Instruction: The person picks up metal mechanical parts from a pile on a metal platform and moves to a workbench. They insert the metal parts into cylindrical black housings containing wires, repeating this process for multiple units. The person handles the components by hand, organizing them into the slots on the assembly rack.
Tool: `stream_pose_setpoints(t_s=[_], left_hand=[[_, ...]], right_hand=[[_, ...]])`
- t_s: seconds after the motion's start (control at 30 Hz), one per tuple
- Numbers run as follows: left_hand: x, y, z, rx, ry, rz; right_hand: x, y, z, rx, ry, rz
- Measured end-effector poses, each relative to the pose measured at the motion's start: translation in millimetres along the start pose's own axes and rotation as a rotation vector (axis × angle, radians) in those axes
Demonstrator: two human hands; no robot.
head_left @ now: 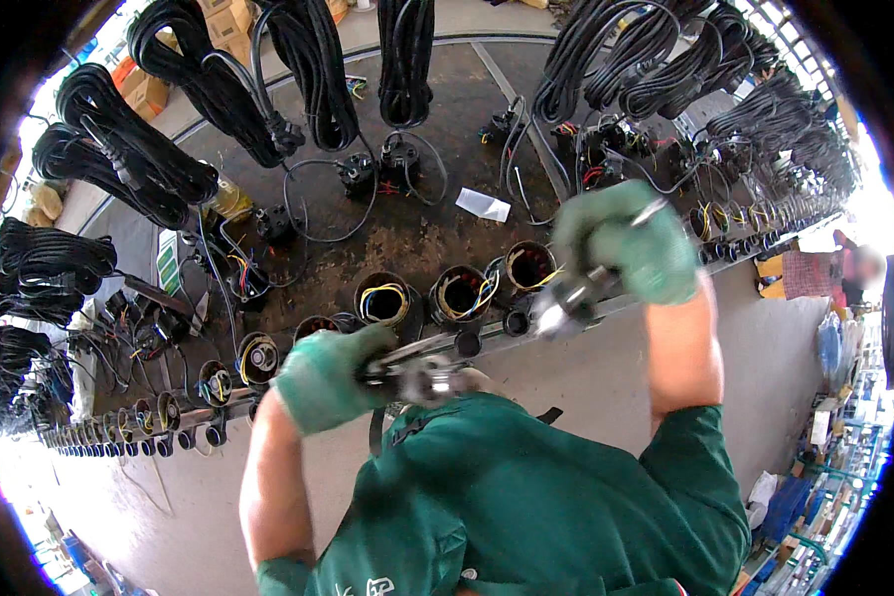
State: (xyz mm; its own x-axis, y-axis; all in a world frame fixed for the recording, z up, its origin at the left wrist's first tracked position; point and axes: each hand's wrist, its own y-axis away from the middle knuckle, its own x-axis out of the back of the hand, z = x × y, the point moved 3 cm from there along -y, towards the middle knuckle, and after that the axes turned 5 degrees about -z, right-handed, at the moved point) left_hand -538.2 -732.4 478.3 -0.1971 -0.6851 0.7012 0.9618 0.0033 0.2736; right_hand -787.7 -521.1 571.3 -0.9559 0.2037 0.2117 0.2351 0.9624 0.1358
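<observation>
My left hand (330, 382), in a green glove, is closed around a shiny metal part (429, 381) with a dark end, near the table's front edge. Raised over that edge on the right, my right hand (634, 243), gloved alike, grips a second metal part (566, 303) with a bright rounded end. A thin shaft shows above that glove. Motion blurs both parts, so their exact kind is unclear. Between my hands stand open dark cylindrical housings (412, 316) with yellow, white and blue wires inside. A small black cup-shaped piece (516, 323) sits beside them.
Coiled black cables (404, 65) hang along the far side, wired to black connector units (358, 174). A white paper slip (483, 205) lies on the dark worn table (407, 223). Rows of housings run along both sides of the edge. Another person (810, 273) is far right.
</observation>
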Motion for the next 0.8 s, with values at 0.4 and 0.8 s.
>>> stream_pose_setpoints(t_s=[0.4, 0.8], left_hand=[[-76, 83, -108, 0.168, 1.224, 0.806], [-92, 81, -92, -0.048, 1.421, 0.896]], right_hand=[[-33, 15, 201, 0.309, 1.116, 0.248], [-58, 23, 184, 0.110, 1.230, 0.106]])
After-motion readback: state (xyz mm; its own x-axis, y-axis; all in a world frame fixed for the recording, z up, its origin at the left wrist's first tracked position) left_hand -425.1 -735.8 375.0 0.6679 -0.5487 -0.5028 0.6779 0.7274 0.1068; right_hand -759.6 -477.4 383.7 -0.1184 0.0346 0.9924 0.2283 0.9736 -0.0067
